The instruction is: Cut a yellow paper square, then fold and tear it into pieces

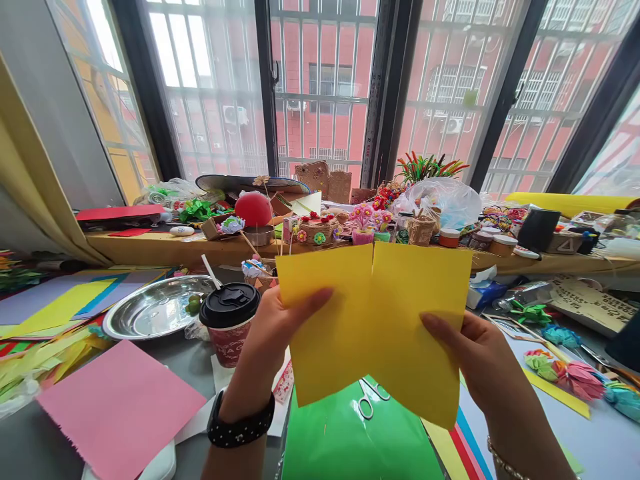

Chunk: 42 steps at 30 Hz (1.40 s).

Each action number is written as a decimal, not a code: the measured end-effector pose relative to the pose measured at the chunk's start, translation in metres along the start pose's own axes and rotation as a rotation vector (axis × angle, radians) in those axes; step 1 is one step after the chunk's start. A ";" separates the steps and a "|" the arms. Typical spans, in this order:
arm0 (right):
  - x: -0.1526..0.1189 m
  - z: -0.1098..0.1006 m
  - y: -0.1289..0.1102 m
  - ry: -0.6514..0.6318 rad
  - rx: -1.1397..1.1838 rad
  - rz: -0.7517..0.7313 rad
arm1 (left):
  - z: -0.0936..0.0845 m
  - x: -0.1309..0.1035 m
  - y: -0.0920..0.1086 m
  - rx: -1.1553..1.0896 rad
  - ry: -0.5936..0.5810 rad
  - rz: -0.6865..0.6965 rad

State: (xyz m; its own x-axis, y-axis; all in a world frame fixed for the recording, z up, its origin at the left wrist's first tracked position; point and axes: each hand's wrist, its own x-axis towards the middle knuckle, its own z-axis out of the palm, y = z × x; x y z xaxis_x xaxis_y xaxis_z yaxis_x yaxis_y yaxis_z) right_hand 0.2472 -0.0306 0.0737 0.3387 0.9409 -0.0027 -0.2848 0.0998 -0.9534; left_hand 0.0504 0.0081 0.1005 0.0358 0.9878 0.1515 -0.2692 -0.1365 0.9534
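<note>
In front of me I hold up a yellow sheet of paper [370, 313], with a small slit at the middle of its top edge and an inverted V at the bottom. My left hand [273, 327] pinches its left side, thumb on the near face. My right hand [483, 350] grips the right side the same way; the fingers behind the paper are hidden. Below lies a green sheet [350, 440] with scissors [366, 404] on it, their blades covered by the yellow paper. Just left of my left hand stands a lidded paper cup [229, 327].
A pink sheet [123, 407] lies at the left, below a metal tray [150, 310] holding small green fruit [194, 305]. Colored papers [55, 307] are stacked at the far left. Crumpled paper flowers [580, 380] lie at the right. Crafts and jars [503, 245] crowd the windowsill.
</note>
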 end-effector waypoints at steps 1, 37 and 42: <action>0.001 -0.001 0.000 -0.008 0.020 0.006 | -0.001 0.001 -0.001 -0.013 -0.034 -0.016; 0.000 0.004 0.003 -0.113 0.105 0.089 | -0.002 0.006 -0.010 0.178 -0.011 -0.005; -0.002 0.003 0.000 -0.094 0.088 0.122 | -0.001 0.008 -0.008 0.137 -0.020 -0.039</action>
State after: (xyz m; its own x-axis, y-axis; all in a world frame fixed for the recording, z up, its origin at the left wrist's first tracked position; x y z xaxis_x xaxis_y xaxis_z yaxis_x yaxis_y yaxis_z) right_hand 0.2434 -0.0312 0.0746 0.2125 0.9735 -0.0850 -0.3979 0.0068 -0.9174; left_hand 0.0517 0.0169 0.0935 0.0637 0.9910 0.1174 -0.1332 -0.1082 0.9852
